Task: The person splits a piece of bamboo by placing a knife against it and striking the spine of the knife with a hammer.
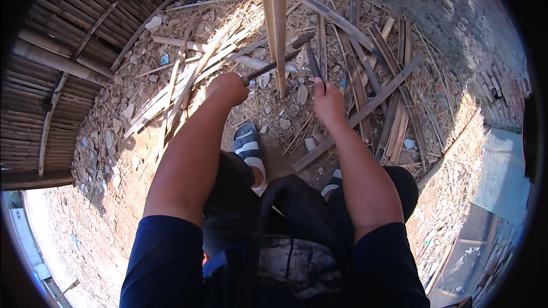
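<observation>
Your grip closes firmly on each side: left hand [228, 89] around a knife [264, 71] handle, right hand [330, 102] around a hammer [313, 64] handle. An off-centre blow could glance from the blade and jerk it sideways, or the bamboo pole [273, 11] might tip, being held by neither hand. Both forearms reach forward, the left slanting inward, the right's fist lower. Just past your fists, the blade crosses the upright pole's lower part, hammer head near its tip; contact is unclear. Farther right lie loose bamboo strips [377, 98].
</observation>
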Available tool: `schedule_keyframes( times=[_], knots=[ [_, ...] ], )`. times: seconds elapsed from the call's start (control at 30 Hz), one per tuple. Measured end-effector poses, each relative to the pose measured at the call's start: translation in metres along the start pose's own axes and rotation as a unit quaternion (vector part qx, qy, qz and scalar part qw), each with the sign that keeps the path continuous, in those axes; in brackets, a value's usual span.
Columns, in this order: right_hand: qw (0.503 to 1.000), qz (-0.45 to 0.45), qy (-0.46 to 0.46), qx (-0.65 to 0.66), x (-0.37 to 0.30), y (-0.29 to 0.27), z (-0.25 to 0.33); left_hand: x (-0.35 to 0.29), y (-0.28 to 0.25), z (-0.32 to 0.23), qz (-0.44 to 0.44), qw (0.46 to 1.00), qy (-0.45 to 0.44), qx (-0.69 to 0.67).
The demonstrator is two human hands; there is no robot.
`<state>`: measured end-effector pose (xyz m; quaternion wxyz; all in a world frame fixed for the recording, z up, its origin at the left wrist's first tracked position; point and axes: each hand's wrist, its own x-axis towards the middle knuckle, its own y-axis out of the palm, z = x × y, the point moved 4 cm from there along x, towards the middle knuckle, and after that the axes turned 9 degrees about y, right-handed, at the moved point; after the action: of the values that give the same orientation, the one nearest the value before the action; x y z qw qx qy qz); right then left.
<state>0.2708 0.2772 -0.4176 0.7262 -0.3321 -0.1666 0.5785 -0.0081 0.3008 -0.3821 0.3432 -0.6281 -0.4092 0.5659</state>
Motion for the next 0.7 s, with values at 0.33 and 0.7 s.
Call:
schedule_keyframes(
  times=[0.33, 0.7],
  knots=[
    [0.996, 0.049, -0.005, -0.079, -0.014, 0.005, -0.001, -0.004, -0.005, -0.009, -0.001, 1.0, 0.001, 0.001],
    [0.988, -0.09, -0.026, 0.124, -0.001, -0.034, 0.031, -0.01, -0.009, -0.013, 0.012, 1.0, -0.019, 0.002]
  ],
)
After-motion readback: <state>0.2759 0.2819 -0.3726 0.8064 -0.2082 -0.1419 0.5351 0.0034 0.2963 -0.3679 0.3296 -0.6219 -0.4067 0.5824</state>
